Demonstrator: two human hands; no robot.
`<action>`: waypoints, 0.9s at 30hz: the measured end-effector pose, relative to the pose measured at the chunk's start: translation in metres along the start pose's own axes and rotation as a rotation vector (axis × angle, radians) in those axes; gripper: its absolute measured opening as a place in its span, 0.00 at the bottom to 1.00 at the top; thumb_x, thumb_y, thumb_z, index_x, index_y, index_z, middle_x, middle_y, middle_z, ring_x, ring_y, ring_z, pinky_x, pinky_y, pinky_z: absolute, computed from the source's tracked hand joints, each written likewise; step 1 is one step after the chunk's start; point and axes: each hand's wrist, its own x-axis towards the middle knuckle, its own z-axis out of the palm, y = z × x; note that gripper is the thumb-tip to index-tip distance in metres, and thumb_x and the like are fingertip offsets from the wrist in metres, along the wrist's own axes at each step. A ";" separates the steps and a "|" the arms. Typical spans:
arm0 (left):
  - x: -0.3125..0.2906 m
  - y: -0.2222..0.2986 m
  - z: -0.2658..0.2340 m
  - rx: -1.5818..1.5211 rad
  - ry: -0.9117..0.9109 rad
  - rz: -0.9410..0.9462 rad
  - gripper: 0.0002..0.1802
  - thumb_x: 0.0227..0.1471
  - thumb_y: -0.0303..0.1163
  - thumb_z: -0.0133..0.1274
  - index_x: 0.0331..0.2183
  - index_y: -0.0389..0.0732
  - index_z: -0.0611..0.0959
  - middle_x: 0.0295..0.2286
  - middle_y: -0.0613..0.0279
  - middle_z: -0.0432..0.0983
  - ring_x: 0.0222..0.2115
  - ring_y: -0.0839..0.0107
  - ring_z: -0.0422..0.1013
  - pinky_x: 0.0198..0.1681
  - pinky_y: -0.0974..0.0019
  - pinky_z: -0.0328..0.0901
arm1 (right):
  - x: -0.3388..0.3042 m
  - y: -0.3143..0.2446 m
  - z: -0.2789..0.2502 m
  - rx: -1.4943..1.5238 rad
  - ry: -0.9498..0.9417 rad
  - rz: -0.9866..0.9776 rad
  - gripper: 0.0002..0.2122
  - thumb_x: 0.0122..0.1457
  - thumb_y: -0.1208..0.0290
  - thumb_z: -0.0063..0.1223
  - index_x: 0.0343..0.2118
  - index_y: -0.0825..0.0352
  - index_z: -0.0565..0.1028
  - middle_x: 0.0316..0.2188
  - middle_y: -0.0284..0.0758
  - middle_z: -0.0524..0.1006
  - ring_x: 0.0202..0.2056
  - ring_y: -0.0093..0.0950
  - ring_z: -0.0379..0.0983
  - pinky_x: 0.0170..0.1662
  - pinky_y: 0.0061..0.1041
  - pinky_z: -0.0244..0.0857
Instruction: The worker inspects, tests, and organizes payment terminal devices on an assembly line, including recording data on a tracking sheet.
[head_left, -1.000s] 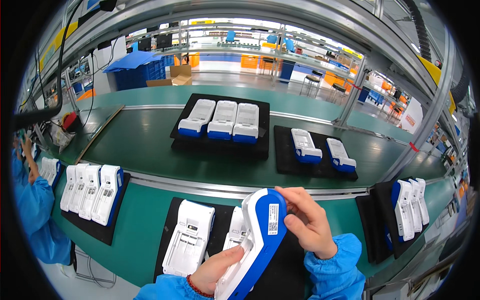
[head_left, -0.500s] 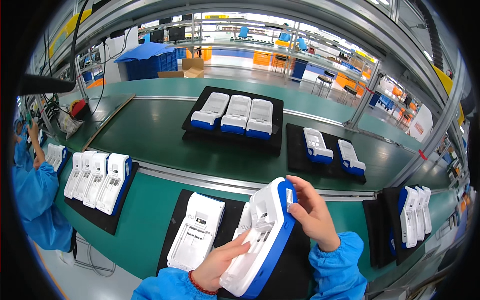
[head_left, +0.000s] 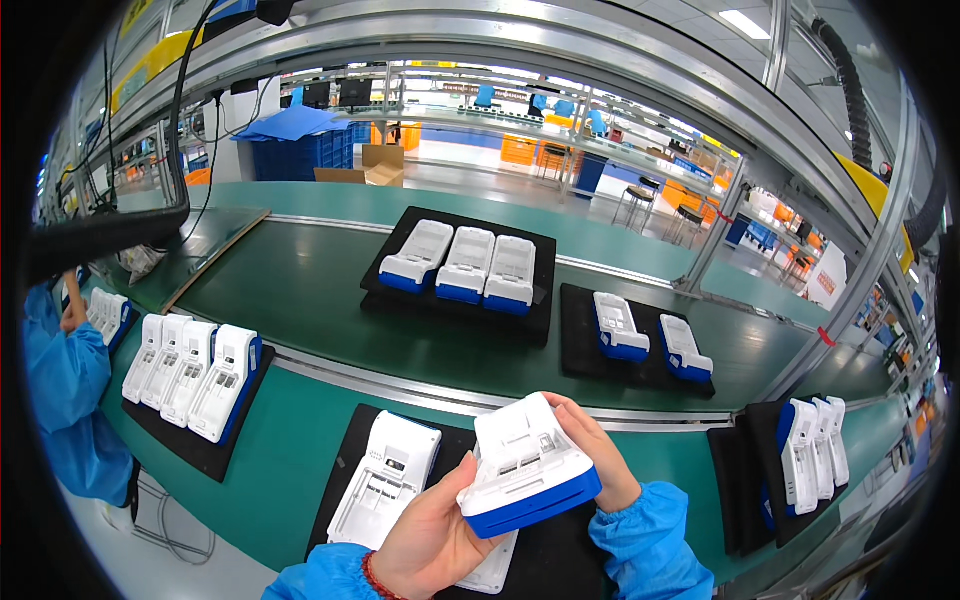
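Note:
A white-and-blue payment terminal housing (head_left: 527,462) is held above the bench, tilted so that its blue end with a narrow slot faces me. My left hand (head_left: 428,528) grips it along the left side, thumb on the edge and fingers underneath. My right hand (head_left: 592,447) is closed on the upper right edge; some of its fingers are hidden behind the housing. Below, a second terminal housing (head_left: 384,482) lies open side up on a black foam mat (head_left: 345,455). Another white housing (head_left: 492,572) lies partly hidden under my left hand and the held piece.
More housings stand on black mats: several at left (head_left: 190,375), three on the conveyor belt (head_left: 463,262), two farther right (head_left: 650,335), and a group at far right (head_left: 812,450). A metal rail (head_left: 400,392) separates bench and belt. A co-worker's blue sleeve (head_left: 70,385) is at left.
The held housing has turned from nearly upright, showing its labelled blue side, to tilted with its slotted blue end toward me. Both hands turned with it, and the view shifted slightly.

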 end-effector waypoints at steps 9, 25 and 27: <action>-0.003 -0.005 -0.022 0.140 0.214 -0.067 0.20 0.50 0.33 0.39 0.41 0.25 0.66 0.33 0.47 0.71 0.32 0.63 0.71 0.33 0.68 0.68 | -0.002 -0.002 -0.014 0.026 -0.032 -0.272 0.18 0.57 0.64 0.38 0.49 0.67 0.58 0.42 0.34 0.66 0.43 0.22 0.63 0.46 0.21 0.57; 0.016 -0.034 -0.101 -0.369 -0.460 -1.096 0.18 0.51 0.39 0.40 0.38 0.35 0.65 0.34 0.50 0.65 0.33 0.61 0.66 0.42 0.62 0.59 | -0.046 -0.042 0.010 -0.257 -0.130 -0.164 0.16 0.59 0.63 0.32 0.45 0.66 0.66 0.35 0.32 0.70 0.35 0.18 0.64 0.40 0.17 0.59; -0.001 -0.012 -0.097 -0.339 -0.426 -1.074 0.19 0.51 0.40 0.40 0.40 0.36 0.64 0.34 0.50 0.65 0.32 0.61 0.66 0.40 0.62 0.59 | -0.048 -0.042 0.010 -0.056 -0.236 -0.070 0.18 0.60 0.62 0.31 0.47 0.67 0.63 0.38 0.34 0.69 0.38 0.21 0.65 0.43 0.18 0.59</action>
